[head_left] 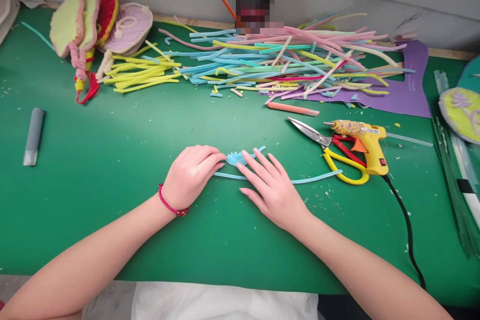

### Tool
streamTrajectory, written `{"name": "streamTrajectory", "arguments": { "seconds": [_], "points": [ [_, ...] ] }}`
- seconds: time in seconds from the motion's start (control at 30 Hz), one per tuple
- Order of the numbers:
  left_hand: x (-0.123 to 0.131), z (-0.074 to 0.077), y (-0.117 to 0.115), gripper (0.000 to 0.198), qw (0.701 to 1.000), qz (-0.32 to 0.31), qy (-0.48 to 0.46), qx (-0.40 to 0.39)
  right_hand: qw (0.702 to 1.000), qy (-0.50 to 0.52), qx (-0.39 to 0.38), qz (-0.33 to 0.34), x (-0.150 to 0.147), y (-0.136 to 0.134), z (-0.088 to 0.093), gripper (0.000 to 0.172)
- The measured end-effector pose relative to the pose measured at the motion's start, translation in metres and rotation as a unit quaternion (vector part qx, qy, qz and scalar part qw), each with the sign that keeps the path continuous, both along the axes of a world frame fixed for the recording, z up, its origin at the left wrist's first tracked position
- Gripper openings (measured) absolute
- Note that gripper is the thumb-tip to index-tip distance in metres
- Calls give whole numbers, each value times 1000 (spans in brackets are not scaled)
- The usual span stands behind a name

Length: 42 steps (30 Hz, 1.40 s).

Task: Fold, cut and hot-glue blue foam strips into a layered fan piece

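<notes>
A small fan-shaped piece bent from light blue chenille stem [234, 158] lies flat on the green tabletop between my hands. At its left end, my left hand [195, 172] is closed, thumb and fingertips pinched together on its edge. My right hand [273, 185] lies with its fingers stretched out and spread, the fingertips resting on the piece's right side and partly covering it. A longer straight blue chenille stem [317, 178] runs beneath the right hand, close to the fan-shaped piece.
Scissors [326, 145] and a yellow glue gun [371, 145] lie to the right, with a black cord. A heap of coloured chenille stems [270, 62] covers the back, partly on purple sheet [416, 77]. Finished fans [67, 25] stand back left; a grey tube [33, 135] lies left.
</notes>
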State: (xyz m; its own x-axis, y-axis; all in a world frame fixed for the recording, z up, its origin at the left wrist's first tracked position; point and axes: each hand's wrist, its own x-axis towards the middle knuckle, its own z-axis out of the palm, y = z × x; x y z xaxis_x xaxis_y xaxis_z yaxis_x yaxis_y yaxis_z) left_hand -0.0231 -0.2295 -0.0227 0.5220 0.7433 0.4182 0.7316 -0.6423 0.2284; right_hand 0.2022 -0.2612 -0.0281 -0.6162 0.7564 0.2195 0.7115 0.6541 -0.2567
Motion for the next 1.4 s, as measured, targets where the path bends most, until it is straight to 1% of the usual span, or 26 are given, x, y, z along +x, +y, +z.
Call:
{"name": "streamTrajectory", "arguments": {
  "seconds": [0.07,0.13,0.37,1.0,1.23,1.4],
  "points": [
    [2,-2,1,10,1000,-3,1,3,999,-29,-11,20,-3,1,-1,48],
    [3,-3,2,11,1000,-2,2,4,999,-46,-12,26,-4,0,-2,50],
    [7,-3,3,12,1000,-6,12,21,997,-71,0,20,-4,-1,-3,51],
    [10,-3,-1,15,998,-1,46,53,998,-63,-13,10,-6,-2,-4,50],
    [12,-3,-3,13,997,1,54,59,998,-61,-18,10,-5,-2,-4,50],
    [11,-3,-2,10,998,-5,42,56,998,-62,-18,11,-5,-2,-4,51]
  ]
}}
